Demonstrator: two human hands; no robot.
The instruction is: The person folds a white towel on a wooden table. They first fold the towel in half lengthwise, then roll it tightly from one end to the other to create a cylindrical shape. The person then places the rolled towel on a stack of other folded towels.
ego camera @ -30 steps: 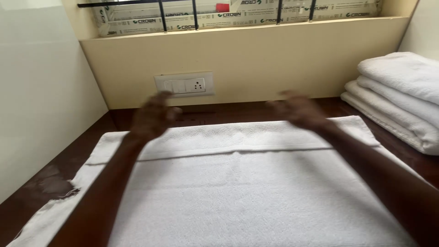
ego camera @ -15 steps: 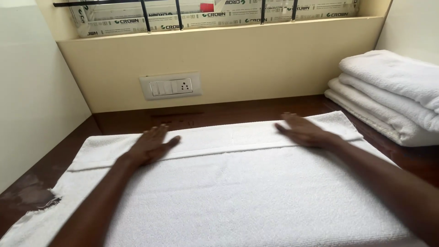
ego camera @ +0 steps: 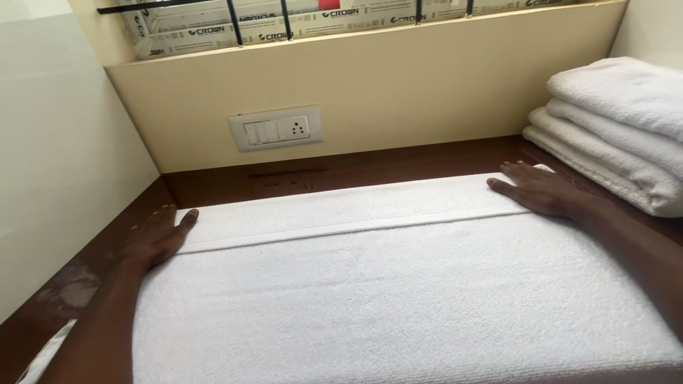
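Note:
A white towel (ego camera: pixel 384 284) lies spread flat over a dark brown counter (ego camera: pixel 341 174). A woven band runs across it near its far edge. My left hand (ego camera: pixel 155 238) rests flat, fingers apart, on the towel's far left corner, partly over the counter. My right hand (ego camera: pixel 538 190) lies flat with spread fingers on the far right corner. Neither hand grips anything.
A stack of folded white towels (ego camera: pixel 619 128) sits at the right, close to my right hand. A white switch and socket plate (ego camera: pixel 276 129) is on the cream wall behind. A pale wall closes the left side. A barred window ledge runs along the top.
Both hands came down onto the towel near its middle, then slid apart along the far edge to the two corners. The towel lies flatter.

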